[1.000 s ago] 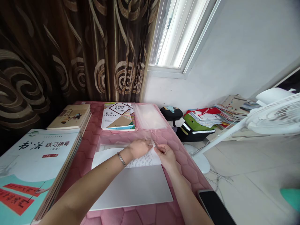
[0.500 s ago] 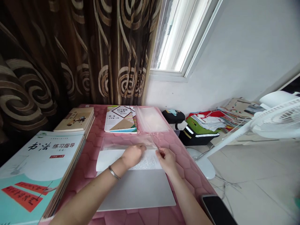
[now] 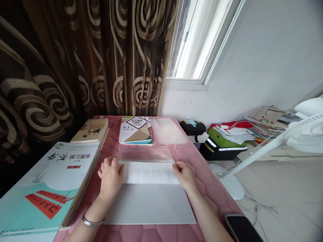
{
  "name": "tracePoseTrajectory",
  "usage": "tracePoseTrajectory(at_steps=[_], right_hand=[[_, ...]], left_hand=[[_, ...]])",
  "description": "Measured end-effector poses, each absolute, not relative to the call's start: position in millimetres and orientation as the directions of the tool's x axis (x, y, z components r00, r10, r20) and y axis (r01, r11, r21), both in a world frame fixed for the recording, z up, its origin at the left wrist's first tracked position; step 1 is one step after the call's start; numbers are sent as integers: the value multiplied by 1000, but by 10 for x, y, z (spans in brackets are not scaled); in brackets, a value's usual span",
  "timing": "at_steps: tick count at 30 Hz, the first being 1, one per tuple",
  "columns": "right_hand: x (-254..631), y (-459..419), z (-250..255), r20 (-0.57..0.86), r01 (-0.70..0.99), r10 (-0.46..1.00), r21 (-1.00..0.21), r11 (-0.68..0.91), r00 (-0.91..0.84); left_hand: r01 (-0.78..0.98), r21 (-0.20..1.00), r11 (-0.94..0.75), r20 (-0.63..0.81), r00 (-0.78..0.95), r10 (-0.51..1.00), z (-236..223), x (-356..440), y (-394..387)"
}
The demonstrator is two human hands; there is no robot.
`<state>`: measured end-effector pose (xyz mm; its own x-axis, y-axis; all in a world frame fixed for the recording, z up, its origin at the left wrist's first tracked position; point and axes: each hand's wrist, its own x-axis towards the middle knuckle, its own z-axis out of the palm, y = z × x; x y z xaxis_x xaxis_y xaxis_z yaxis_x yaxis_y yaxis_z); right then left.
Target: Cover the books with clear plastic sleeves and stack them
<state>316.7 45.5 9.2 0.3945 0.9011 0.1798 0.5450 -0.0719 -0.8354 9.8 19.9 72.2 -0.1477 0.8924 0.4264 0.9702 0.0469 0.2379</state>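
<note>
Touching a printed sheet [image 3: 150, 173]'s edges, left hand [image 3: 110, 178] and right hand [image 3: 185, 174] apart, calligraphy workbooks [image 3: 54, 171] just beside

Far ahead of my left hand [image 3: 109, 178] and right hand [image 3: 185, 174], the white-framed window [image 3: 191, 43] blows out to glare, the daylight's clear source. The brown-and-gold swirled curtain [image 3: 75, 67] left of my fingers falls dim, while the clear plastic sleeve [image 3: 145, 154] just above them catches a pale sheen. Shadows around my hands stay soft and faint. The white sheet of small print [image 3: 148, 174] between them looks slightly soft. Far right of my fingers, the white electric fan [image 3: 308, 134] bends and stretches at the frame's edge, and the corners darken, too.
</note>
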Motion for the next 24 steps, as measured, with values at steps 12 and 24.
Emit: tracePoseTrajectory(at_steps=[12, 24], right_hand=[[3165, 374, 151, 291, 654, 862, -754, -61, 415], [3150, 188, 503, 71, 776, 931, -577, -254, 358]], left_hand=[[741, 269, -616, 72, 622, 780, 743, 1044, 676], [761, 227, -608, 37, 617, 786, 621, 1079, 768]])
